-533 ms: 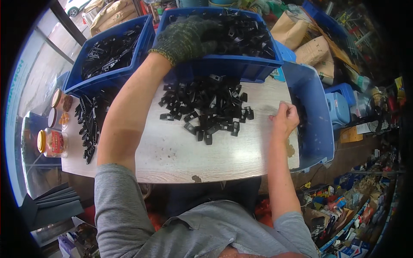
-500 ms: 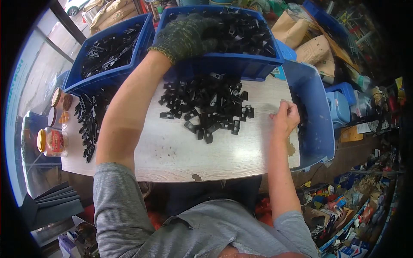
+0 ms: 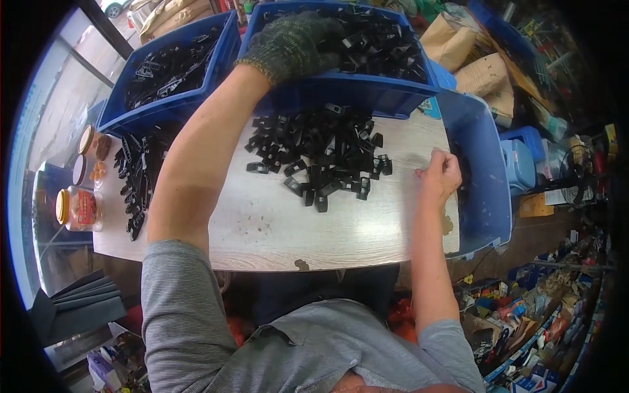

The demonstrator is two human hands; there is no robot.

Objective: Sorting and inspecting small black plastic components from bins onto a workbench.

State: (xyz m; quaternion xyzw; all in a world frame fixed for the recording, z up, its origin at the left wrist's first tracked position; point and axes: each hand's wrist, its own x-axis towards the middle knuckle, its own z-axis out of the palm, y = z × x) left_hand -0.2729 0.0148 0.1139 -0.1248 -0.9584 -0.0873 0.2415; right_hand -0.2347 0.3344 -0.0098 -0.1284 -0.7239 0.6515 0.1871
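My left hand [image 3: 293,51], in a dark knitted glove, reaches into a blue bin [image 3: 347,95] at the back. Small black plastic parts [image 3: 383,49] fill this bin, and the gloved fingers are down among them, too hidden to read. In front of the bin lies a loose heap of the same kind of black plastic parts [image 3: 314,147] on the pale table [image 3: 262,229]. My bare right hand [image 3: 442,173] rests by the table's right edge with its fingers curled closed. The inside of that hand is turned out of sight.
A second blue bin [image 3: 154,112] at the back left holds long black pieces [image 3: 173,72]. More long black strips [image 3: 134,183] lie at the table's left, beside a yellow-lidded jar [image 3: 82,208]. A large blue tub [image 3: 488,170] stands against the right side.
The whole view has shifted slightly. My left hand stays in the bin, its fingers shifted a little among the parts. My right hand keeps its curled pose by the table edge.
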